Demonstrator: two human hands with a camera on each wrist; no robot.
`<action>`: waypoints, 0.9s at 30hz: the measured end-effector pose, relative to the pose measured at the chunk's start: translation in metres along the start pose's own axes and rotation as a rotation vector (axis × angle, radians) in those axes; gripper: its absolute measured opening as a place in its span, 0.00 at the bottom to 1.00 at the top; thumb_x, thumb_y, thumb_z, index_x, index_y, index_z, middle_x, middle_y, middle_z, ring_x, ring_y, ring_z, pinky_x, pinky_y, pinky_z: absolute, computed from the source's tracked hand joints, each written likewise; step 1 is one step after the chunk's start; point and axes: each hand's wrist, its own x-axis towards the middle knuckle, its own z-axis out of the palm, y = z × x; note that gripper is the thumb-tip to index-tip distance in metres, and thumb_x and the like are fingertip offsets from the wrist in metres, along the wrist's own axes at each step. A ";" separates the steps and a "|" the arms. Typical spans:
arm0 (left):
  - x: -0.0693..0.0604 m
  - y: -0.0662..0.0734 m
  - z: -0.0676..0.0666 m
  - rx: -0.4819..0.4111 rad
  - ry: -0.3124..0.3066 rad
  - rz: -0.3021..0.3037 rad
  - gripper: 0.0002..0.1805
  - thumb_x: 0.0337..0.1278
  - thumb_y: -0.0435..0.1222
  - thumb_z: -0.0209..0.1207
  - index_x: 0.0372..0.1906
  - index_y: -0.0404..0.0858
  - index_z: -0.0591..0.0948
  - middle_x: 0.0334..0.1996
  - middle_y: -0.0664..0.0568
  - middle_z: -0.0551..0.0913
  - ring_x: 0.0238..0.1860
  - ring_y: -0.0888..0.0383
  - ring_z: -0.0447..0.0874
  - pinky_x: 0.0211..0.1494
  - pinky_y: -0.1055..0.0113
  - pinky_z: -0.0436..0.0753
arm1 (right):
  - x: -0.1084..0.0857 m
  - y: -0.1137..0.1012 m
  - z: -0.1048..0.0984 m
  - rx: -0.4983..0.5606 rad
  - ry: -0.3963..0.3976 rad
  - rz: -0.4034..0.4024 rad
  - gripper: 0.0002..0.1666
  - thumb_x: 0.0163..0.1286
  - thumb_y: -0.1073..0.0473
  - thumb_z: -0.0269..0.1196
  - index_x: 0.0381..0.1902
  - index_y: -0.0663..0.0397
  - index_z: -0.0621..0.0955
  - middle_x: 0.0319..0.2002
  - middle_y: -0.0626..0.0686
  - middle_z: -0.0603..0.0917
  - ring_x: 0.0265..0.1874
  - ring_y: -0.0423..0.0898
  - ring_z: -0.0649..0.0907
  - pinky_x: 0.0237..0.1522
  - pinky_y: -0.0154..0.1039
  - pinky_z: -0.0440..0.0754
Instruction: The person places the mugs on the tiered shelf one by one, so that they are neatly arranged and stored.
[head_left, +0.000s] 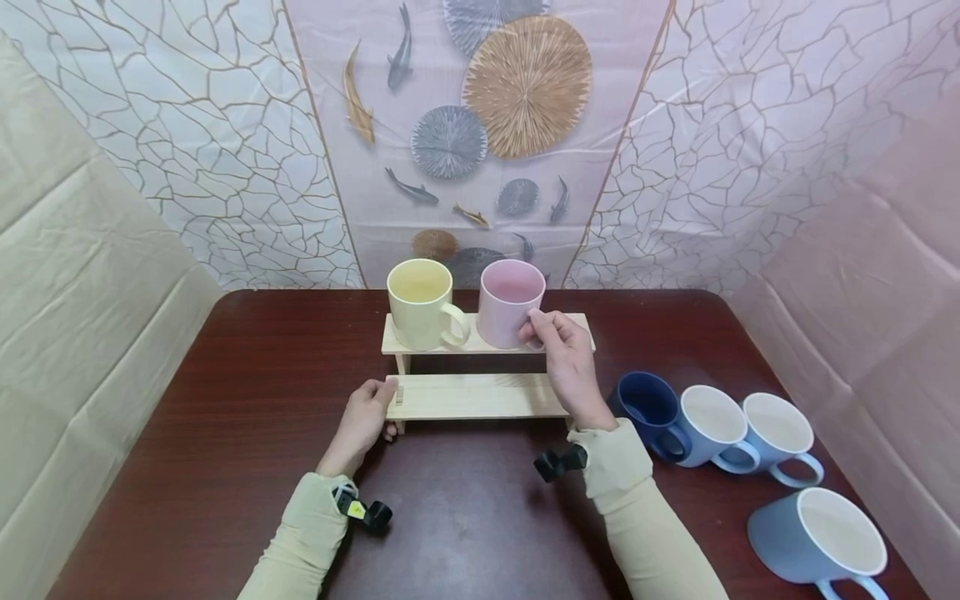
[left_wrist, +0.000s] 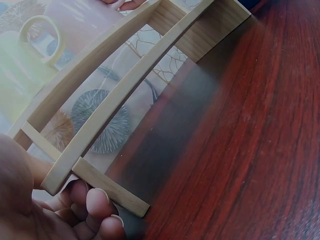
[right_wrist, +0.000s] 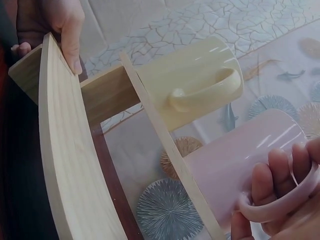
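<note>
On red table (head_left: pixel 247 400) | gripping wooden rack (head_left: pixel 487 407) by lower shelf (head_left: pixel 450 392), left end, with left hand (head_left: pixel 362 419), likely against sliding | on upper shelf (head_left: pixel 473 343), beside yellow mug (head_left: pixel 416 321), holding pink mug (head_left: pixel 501 318) | by handle (right_wrist: pixel 270 212), with right hand (head_left: pixel 572 362), probably for control

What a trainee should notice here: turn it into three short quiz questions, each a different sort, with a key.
1. Which does the right hand hold?
a) yellow mug
b) pink mug
c) navy mug
2. True or false: the left hand grips the lower shelf at one end.
3. How many mugs show directly on the table?

Key: 1. b; 2. true; 3. four.
</note>
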 end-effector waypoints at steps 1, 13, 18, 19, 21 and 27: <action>0.000 0.000 0.000 0.003 0.000 0.000 0.20 0.73 0.46 0.48 0.38 0.31 0.73 0.14 0.45 0.77 0.12 0.57 0.72 0.18 0.66 0.75 | 0.000 0.000 0.000 0.001 -0.002 0.000 0.23 0.75 0.53 0.57 0.31 0.73 0.78 0.28 0.54 0.82 0.34 0.46 0.76 0.43 0.41 0.74; -0.001 0.001 0.000 0.001 -0.007 -0.003 0.21 0.73 0.48 0.48 0.39 0.31 0.72 0.15 0.45 0.77 0.13 0.57 0.73 0.19 0.65 0.76 | -0.001 0.000 0.004 0.013 -0.028 0.002 0.23 0.75 0.54 0.56 0.32 0.73 0.78 0.31 0.58 0.81 0.35 0.46 0.77 0.41 0.38 0.75; -0.001 0.001 0.001 0.012 -0.004 -0.006 0.21 0.73 0.48 0.48 0.40 0.31 0.73 0.16 0.46 0.76 0.14 0.57 0.73 0.19 0.65 0.76 | -0.003 0.000 0.003 -0.025 -0.011 0.028 0.22 0.75 0.54 0.57 0.34 0.72 0.80 0.33 0.63 0.82 0.37 0.49 0.77 0.44 0.41 0.75; -0.001 0.001 0.001 0.012 -0.001 -0.007 0.21 0.73 0.48 0.49 0.40 0.31 0.73 0.16 0.46 0.76 0.13 0.57 0.72 0.19 0.65 0.76 | -0.004 -0.001 0.003 -0.035 -0.006 0.031 0.22 0.75 0.53 0.57 0.35 0.71 0.81 0.34 0.63 0.82 0.38 0.49 0.77 0.45 0.42 0.75; 0.000 0.001 0.000 0.010 0.000 -0.008 0.21 0.73 0.48 0.48 0.40 0.31 0.73 0.17 0.47 0.76 0.14 0.57 0.72 0.19 0.65 0.76 | -0.005 -0.001 0.003 -0.043 0.004 0.032 0.22 0.74 0.51 0.58 0.35 0.69 0.82 0.35 0.63 0.82 0.38 0.50 0.77 0.45 0.43 0.74; 0.000 -0.001 0.000 0.017 0.000 -0.015 0.21 0.73 0.49 0.48 0.40 0.31 0.73 0.18 0.47 0.75 0.14 0.57 0.72 0.19 0.65 0.76 | -0.006 0.000 0.003 -0.030 0.008 0.015 0.23 0.71 0.47 0.61 0.34 0.66 0.82 0.33 0.59 0.83 0.38 0.48 0.77 0.45 0.40 0.75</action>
